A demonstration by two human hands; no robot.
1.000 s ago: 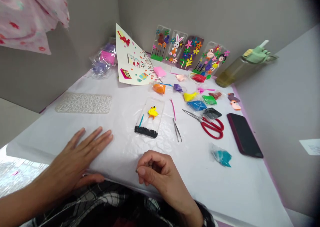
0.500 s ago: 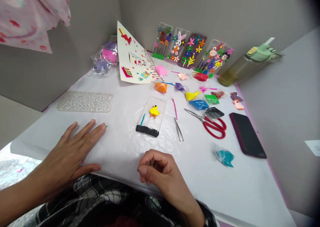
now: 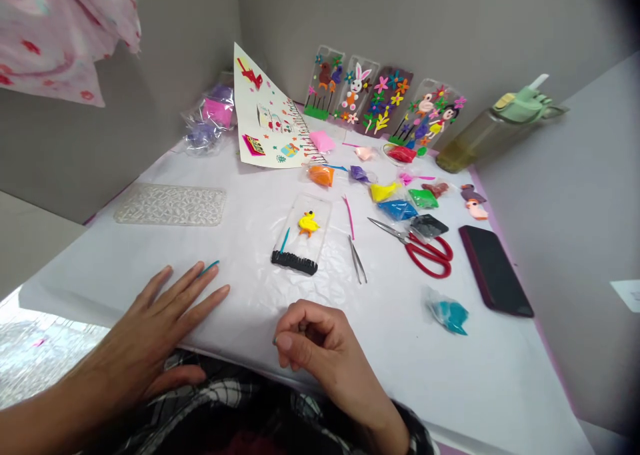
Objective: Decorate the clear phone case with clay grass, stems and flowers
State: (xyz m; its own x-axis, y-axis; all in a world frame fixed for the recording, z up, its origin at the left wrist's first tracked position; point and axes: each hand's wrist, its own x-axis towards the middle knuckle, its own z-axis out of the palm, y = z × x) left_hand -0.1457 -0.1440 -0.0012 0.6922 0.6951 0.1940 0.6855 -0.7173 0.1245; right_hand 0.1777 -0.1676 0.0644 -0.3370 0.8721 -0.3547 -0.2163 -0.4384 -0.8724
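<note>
My left hand (image 3: 170, 315) lies on the white table covering with its fingers spread. A thin teal clay strip (image 3: 209, 267) shows at its fingertips, partly hidden beneath them. Near the table's front edge, my right hand (image 3: 315, 341) is closed, thumb against fingers; a tiny dark speck shows at the pinch, too small to name. Beyond the hands is a clear phone case (image 3: 320, 225) bearing a yellow clay duck (image 3: 309, 223), a short teal clay strip (image 3: 285, 240) and a black fringed clay band (image 3: 294, 261) along its near end.
Tweezers (image 3: 357, 261), red-handled scissors (image 3: 425, 248) and a teal clay packet (image 3: 449, 311) lie to the right, with a phone (image 3: 495, 268) farther over. Several coloured clay packets (image 3: 397, 209) spread behind. A textured clear case (image 3: 170, 205) lies left. Decorated cases (image 3: 387, 101) and a bottle (image 3: 480, 138) stand at the back.
My left hand has slid back towards me with its fingers spread wider, and more of the teal strip shows at its fingertips. My right hand has stayed almost still.
</note>
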